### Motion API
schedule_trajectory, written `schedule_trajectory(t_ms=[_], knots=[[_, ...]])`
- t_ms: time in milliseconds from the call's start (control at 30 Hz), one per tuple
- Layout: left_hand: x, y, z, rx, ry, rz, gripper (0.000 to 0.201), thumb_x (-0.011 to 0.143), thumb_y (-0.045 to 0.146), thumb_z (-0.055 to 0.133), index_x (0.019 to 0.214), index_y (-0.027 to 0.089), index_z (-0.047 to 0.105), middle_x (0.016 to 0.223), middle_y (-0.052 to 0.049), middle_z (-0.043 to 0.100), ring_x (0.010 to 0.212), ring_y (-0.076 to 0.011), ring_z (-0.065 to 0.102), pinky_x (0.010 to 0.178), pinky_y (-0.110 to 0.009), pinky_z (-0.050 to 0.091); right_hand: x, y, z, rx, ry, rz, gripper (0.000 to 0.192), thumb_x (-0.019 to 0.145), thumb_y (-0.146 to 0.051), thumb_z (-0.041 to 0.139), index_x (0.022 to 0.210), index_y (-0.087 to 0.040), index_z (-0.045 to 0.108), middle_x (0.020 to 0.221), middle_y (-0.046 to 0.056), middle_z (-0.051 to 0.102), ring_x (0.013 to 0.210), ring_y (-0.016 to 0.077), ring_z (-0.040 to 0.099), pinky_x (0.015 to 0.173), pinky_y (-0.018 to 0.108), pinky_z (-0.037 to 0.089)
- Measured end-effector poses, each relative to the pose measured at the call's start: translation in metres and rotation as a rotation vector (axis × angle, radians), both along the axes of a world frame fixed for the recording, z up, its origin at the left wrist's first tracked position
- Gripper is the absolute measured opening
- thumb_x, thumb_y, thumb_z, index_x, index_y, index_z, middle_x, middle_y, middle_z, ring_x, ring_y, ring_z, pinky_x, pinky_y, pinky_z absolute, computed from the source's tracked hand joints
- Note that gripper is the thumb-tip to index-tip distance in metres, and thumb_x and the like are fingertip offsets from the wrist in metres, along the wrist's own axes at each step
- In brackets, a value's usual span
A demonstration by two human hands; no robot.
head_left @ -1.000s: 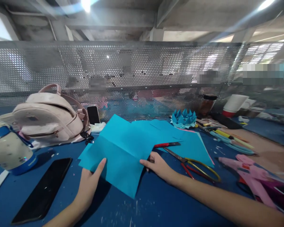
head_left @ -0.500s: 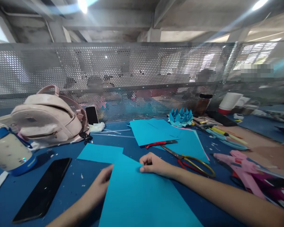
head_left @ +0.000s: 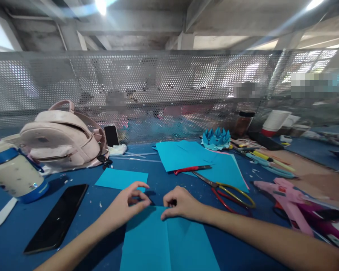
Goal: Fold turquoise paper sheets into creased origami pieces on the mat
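A blue sheet of paper with a lengthwise crease down its middle lies in front of me and runs out of the bottom of the view. My left hand is over its upper left edge, fingers bent and apart, with nothing visible between them. At the upper edge, right of the crease, my right hand has its fingers curled and its thumb on the paper, gripping it. Beyond my left hand lies a smaller blue paper piece. Scissors with yellow and red handles lie past my right hand.
More blue sheets lie ahead, with red-handled scissors on them. A folded blue paper ornament stands behind. To the left are a phone, a bottle and a pink backpack; to the right, a pink glue gun.
The blue sheet has come down and now lies flatter, its crease showing. My left hand has moved from its left edge up to the top, fingers in sight. My right hand has shifted slightly nearer.
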State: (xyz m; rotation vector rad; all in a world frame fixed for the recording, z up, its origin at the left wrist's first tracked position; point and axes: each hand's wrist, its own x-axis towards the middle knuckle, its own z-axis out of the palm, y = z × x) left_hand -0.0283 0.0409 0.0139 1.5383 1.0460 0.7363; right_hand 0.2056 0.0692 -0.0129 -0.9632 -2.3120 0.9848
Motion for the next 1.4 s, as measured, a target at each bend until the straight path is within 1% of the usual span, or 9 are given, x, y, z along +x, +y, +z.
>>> schedule_trajectory(t_ms=[100,167,233,300,400,533,867,1100,1400], knots=[[-0.003,-0.003,0.003,0.134,0.196,-0.069,0.019,0.074,0.031,0.065,0.086,0.017,0.069,0.08,-0.005,0.069,0.079,-0.0199,0.063,0.072,-0.027,0.046,0.003,0.001,0.005,-0.096,0.015,0.059,0.045,0.065,-0.059,0.075,0.062,-0.015,0.069,0.055,-0.003,0.056,0.051,0.0095,0.048,0.048,0.019,0.03],[-0.006,-0.002,0.003,0.114,0.23,-0.082,0.015,0.073,0.028,0.063,0.079,0.016,0.071,0.068,-0.002,0.065,0.067,-0.017,0.06,0.064,-0.025,0.045,0.005,0.002,0.012,-0.174,0.03,0.126,0.04,0.071,-0.054,0.073,0.074,-0.014,0.073,0.064,0.0,0.064,0.056,0.0113,0.053,0.051,0.019,0.036],[-0.009,-0.001,0.005,0.104,0.242,-0.1,0.015,0.074,0.025,0.063,0.082,0.017,0.072,0.066,0.0,0.063,0.064,-0.0161,0.058,0.062,-0.024,0.043,0.007,0.003,0.02,-0.187,0.038,0.174,0.034,0.078,-0.047,0.068,0.085,-0.014,0.075,0.075,0.003,0.068,0.064,0.0133,0.058,0.058,0.02,0.041],[-0.009,-0.004,0.01,0.157,0.285,-0.109,0.015,0.077,0.023,0.06,0.085,0.019,0.073,0.074,-0.001,0.067,0.071,-0.0179,0.06,0.066,-0.025,0.043,0.007,0.002,0.025,-0.155,0.035,0.183,0.029,0.083,-0.041,0.064,0.089,-0.015,0.075,0.081,0.004,0.07,0.07,0.0149,0.06,0.063,0.021,0.043],[-0.003,-0.013,0.015,0.313,0.403,-0.094,0.016,0.083,0.025,0.058,0.09,0.023,0.072,0.092,-0.003,0.071,0.088,-0.0216,0.062,0.076,-0.027,0.042,0.004,-0.001,0.027,-0.106,0.013,0.181,0.025,0.085,-0.036,0.062,0.09,-0.015,0.075,0.081,0.004,0.071,0.072,0.0159,0.061,0.063,0.022,0.042],[0.008,-0.024,0.009,0.399,0.486,-0.099,0.01,0.086,0.029,0.06,0.091,0.025,0.068,0.096,-0.001,0.071,0.092,-0.0225,0.061,0.079,-0.028,0.038,-0.003,-0.007,0.022,-0.094,0.006,0.196,0.024,0.087,-0.033,0.059,0.092,-0.014,0.073,0.08,0.004,0.069,0.068,0.0151,0.058,0.061,0.022,0.04],[0.017,-0.025,-0.009,0.315,0.312,-0.004,0.004,0.086,0.023,0.056,0.084,0.022,0.059,0.087,-0.001,0.067,0.084,-0.0201,0.06,0.073,-0.024,0.038,-0.008,-0.012,0.008,-0.035,0.003,0.134,0.018,0.087,-0.029,0.06,0.093,-0.018,0.073,0.083,0.002,0.07,0.074,0.0151,0.06,0.065,0.021,0.04],[0.02,-0.024,-0.014,0.22,0.178,0.088,0.006,0.08,0.017,0.06,0.076,0.019,0.064,0.08,0.0,0.069,0.081,-0.0183,0.063,0.075,-0.024,0.042,-0.007,-0.01,0.003,-0.04,0.029,0.14,0.014,0.086,-0.025,0.061,0.091,-0.018,0.073,0.082,0.001,0.07,0.073,0.0131,0.06,0.064,0.02,0.039],[0.021,-0.018,-0.019,0.176,0.122,0.089,0.006,0.078,0.018,0.062,0.074,0.019,0.066,0.079,-0.001,0.07,0.081,-0.0194,0.064,0.076,-0.025,0.044,-0.008,-0.011,0.003,-0.052,0.043,0.114,0.012,0.084,-0.023,0.063,0.089,-0.017,0.071,0.073,-0.001,0.065,0.067,0.0116,0.058,0.061,0.019,0.039]])
